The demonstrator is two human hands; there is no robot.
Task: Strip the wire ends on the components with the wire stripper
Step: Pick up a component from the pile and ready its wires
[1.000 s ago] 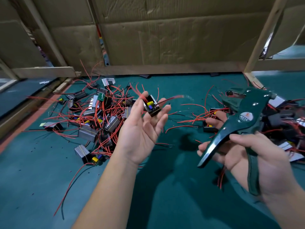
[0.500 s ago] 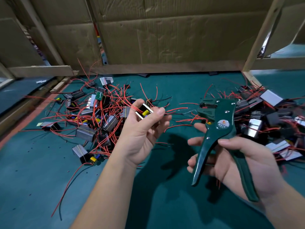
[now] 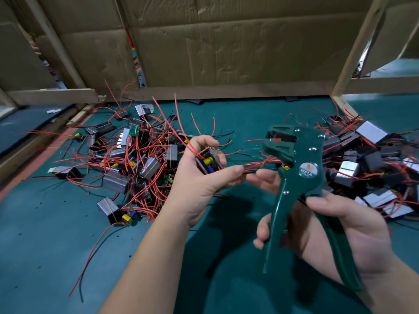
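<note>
- Desk [image 3: 45,257], green top, with a cardboard wall [image 3: 226,53] behind it, carries two heaps of parts: left pile [image 3: 127,159] and right pile [image 3: 367,168].
- Both are tangles of small boxy parts trailing red and black leads, so plenty of work is on hand.
- The lead tips are too small to show which are bare, so it is not clear which heap is done and which is waiting.
- Judged progress: mid-run, one part in hand and no cut under way on it.
- Wire stripper [image 3: 301,168], dark green, is held upright over the desk between the heaps, head up and to the left, handles spread apart and not squeezed.
- Right grip [image 3: 340,227] is curled round the wire stripper handles: thumb on the near handle, fingers round the far one, index finger reaching left toward the other hand.
- Left grip [image 3: 204,177] is closed on one component [image 3: 209,163], thumb underneath and fingers over the top, lifted clear of the desk just right of the left pile.
- The component sits at the fingertips, not in the palm, yellow and blue pieces facing the camera.
- Its red wires [image 3: 258,164] run right from the left grip and meet the wire stripper body just below the head.
- They do not look seated in the mouth; feeding a tip in and squeezing seems to be what is left for this part.
</note>
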